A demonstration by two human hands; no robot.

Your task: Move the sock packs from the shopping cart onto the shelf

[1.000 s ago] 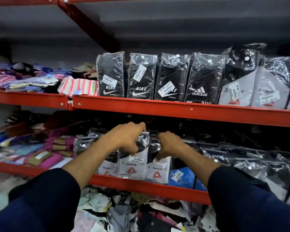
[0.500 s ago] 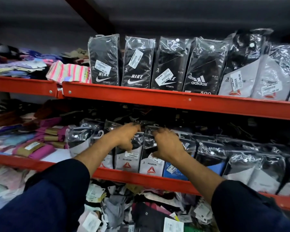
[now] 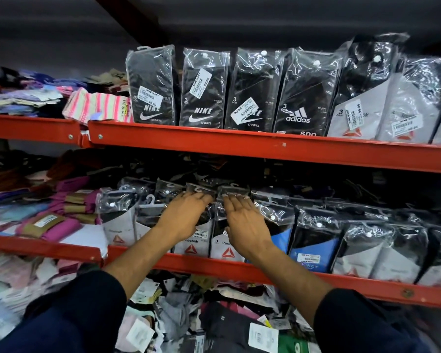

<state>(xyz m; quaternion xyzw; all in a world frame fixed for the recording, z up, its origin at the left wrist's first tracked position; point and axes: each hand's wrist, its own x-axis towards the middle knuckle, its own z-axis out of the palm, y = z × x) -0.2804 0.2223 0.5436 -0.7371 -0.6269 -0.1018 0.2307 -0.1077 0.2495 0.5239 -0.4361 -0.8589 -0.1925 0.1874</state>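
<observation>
Item: clear-plastic Reebok sock packs, black and white with red triangle logos [image 3: 193,247], standing upright in a row on the middle red metal shelf [image 3: 239,267], behind its front lip. My left hand [image 3: 186,217] lies flat and spread over the face of one pack, fingers extended toward its hanger tab, gripping nothing that I can see. My right hand [image 3: 245,220] lies the same way on the neighbouring pack [image 3: 227,250], palm down, fingers straight; both hands cover the packs' upper halves, so only the lower labels read.

Adjacent, right: blue-and-black packs [image 3: 313,253], then grey-white ones running out of frame. Adjacent, left: folded magenta socks with brown paper bands [image 3: 49,225].

Upper shelf: black Nike packs [image 3: 152,87], one black Adidas pack [image 3: 301,93] whose lower print is cut by the shelf rail, grey-white Reebok packs [image 3: 362,108], pink striped socks [image 3: 97,108].

Below: loose heap of tagged socks [image 3: 189,314], blurred. Rear of the middle shelf too dark to sort. The shopping cart is out of view. Dark blue sleeves [image 3: 74,314] at bottom edge.
</observation>
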